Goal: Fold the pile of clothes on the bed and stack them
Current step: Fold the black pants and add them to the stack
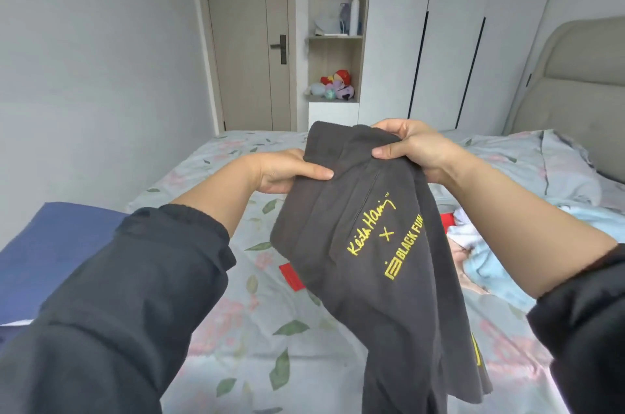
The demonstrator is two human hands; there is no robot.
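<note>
A dark grey garment point(368, 265) with yellow lettering hangs in the air above the bed point(243, 319). My left hand point(287, 170) grips its upper left edge, thumb on top. My right hand point(416, 146) pinches the bunched top edge a little higher and to the right. The cloth drops from both hands down to the bottom of the view. To the right on the bed lies a pile of clothes point(487, 254), light blue, white and red, partly hidden by the garment and my right arm.
A blue folded cloth point(50, 244) lies at the bed's left edge. A red piece point(292, 275) shows under the garment. Beyond the bed stand a door point(250, 38), open shelves point(334, 38) with toys and bottles, a white wardrobe point(449, 31) and a padded headboard point(575, 82).
</note>
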